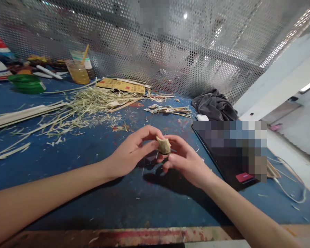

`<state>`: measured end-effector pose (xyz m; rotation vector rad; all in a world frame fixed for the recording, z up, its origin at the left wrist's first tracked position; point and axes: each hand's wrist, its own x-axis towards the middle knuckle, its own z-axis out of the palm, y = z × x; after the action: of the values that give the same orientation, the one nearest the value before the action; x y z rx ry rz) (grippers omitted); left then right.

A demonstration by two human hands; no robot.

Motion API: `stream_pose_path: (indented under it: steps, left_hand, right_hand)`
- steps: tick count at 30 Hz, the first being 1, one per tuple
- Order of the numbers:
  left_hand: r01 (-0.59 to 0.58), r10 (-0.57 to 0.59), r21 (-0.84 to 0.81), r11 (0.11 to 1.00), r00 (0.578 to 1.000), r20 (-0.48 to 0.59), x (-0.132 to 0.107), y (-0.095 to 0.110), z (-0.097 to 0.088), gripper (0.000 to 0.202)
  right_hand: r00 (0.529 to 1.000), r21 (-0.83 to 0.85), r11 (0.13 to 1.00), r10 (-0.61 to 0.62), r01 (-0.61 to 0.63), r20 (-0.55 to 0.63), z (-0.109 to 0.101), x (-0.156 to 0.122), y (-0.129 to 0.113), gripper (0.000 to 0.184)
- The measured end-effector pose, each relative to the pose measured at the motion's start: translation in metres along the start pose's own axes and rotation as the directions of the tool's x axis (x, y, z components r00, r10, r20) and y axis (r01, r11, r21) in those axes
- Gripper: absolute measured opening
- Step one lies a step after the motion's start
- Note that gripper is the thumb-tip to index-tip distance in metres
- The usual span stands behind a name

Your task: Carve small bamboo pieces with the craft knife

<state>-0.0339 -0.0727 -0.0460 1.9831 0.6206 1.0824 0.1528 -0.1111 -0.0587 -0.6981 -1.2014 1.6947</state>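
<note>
Between my two hands, just above the blue tabletop [113, 203], is a small beige piece [164, 146] with pointed corners and a dark lower edge; its exact kind I cannot make out. My left hand [136, 148] pinches it from the left with thumb and fingertips. From the other side, my right hand [186, 156] grips it with its fingers curled behind and below. Parts of the piece are covered by the fingertips. Beyond the hands lies a small bundle of thin sticks [167, 109] with pale bluish ties.
Bamboo shavings [100, 98] and long strips [23, 113] spread over the left. A cup of yellowish liquid [79, 72] and a green tape roll [27, 83] stand behind. On the right are a dark tablet [214, 151], a white case [202, 117], a grey cloth [215, 105] and a cable [291, 196].
</note>
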Motion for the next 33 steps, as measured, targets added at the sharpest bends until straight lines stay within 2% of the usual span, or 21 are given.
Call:
stream_pose_path:
  steps: [2, 5, 6, 8, 10, 11, 14, 16, 22, 24, 26, 28, 30, 31, 33]
  left_hand:
    - [0.078, -0.077, -0.089, 0.993, 0.997, 0.016, 0.001, 0.0, 0.002, 0.015]
    - [0.045, -0.042, -0.033, 0.998, 0.996, 0.085, 0.002, -0.002, 0.003, 0.009]
    - [0.062, -0.057, -0.053, 0.997, 0.994, 0.095, 0.002, -0.003, 0.003, 0.007]
    - [0.159, -0.147, -0.172, 0.972, 0.986, 0.082, 0.001, -0.003, 0.004, 0.014]
    - [0.281, -0.257, -0.307, 0.909, 0.959, 0.116, 0.0, -0.002, 0.004, 0.021]
    - [0.339, -0.298, -0.342, 0.876, 0.94, 0.168, 0.0, -0.001, 0.005, 0.021]
    - [0.495, -0.386, -0.302, 0.815, 0.852, 0.355, -0.001, 0.002, 0.006, 0.026]
    - [0.532, -0.418, -0.243, 0.811, 0.818, 0.396, -0.002, 0.003, 0.007, 0.03]
    - [0.495, -0.448, -0.013, 0.869, 0.797, 0.405, -0.003, 0.003, 0.005, 0.031]
    - [0.393, -0.416, 0.142, 0.909, 0.826, 0.379, -0.003, 0.006, 0.005, 0.031]
    - [0.201, -0.32, 0.335, 0.92, 0.879, 0.353, -0.004, 0.009, 0.007, 0.029]
    - [-0.003, -0.224, 0.538, 0.843, 0.907, 0.358, -0.008, 0.011, 0.011, 0.024]
    - [-0.175, -0.146, 0.683, 0.709, 0.911, 0.385, -0.012, 0.013, 0.015, 0.019]
    - [-0.253, -0.094, 0.734, 0.631, 0.914, 0.395, -0.014, 0.013, 0.017, 0.019]
    - [-0.369, 0.036, 0.79, 0.49, 0.914, 0.404, -0.017, 0.013, 0.021, 0.017]
  right_hand:
    - [0.998, -0.115, 0.991, -0.066, 0.064, -0.017, 0.001, 0.001, 0.002, 0.04]
    - [0.995, -0.322, 0.942, -0.102, 0.092, -0.015, 0.001, 0.0, 0.003, 0.03]
    - [0.988, -0.448, 0.885, -0.15, 0.127, -0.017, 0.0, -0.001, 0.003, 0.026]
    - [0.948, -0.707, 0.666, -0.318, 0.238, 0.019, -0.003, -0.003, 0.001, 0.021]
    - [0.878, -0.849, 0.417, -0.466, 0.325, 0.108, -0.007, -0.004, -0.001, 0.023]
    - [0.846, -0.875, 0.332, -0.513, 0.351, 0.145, -0.01, -0.004, -0.001, 0.025]
    - [0.786, -0.904, 0.199, -0.585, 0.38, 0.201, -0.016, -0.004, -0.002, 0.033]
    - [0.77, -0.908, 0.155, -0.596, 0.389, 0.228, -0.018, -0.003, -0.002, 0.037]
    - [0.805, -0.906, 0.163, -0.538, 0.391, 0.25, -0.016, -0.001, -0.004, 0.038]
    - [0.831, -0.887, 0.203, -0.482, 0.414, 0.277, -0.013, -0.003, -0.006, 0.038]
    - [0.855, -0.854, 0.286, -0.429, 0.435, 0.291, -0.009, -0.006, -0.009, 0.036]
    - [0.888, -0.822, 0.403, -0.39, 0.403, 0.244, -0.003, -0.008, -0.011, 0.028]
    - [0.931, -0.801, 0.523, -0.348, 0.291, 0.111, 0.002, -0.01, -0.01, 0.012]
    - [0.949, -0.787, 0.577, -0.314, 0.217, 0.031, 0.004, -0.01, -0.008, 0.01]
    - [0.958, -0.744, 0.661, -0.265, 0.099, -0.108, 0.008, -0.007, -0.003, 0.025]
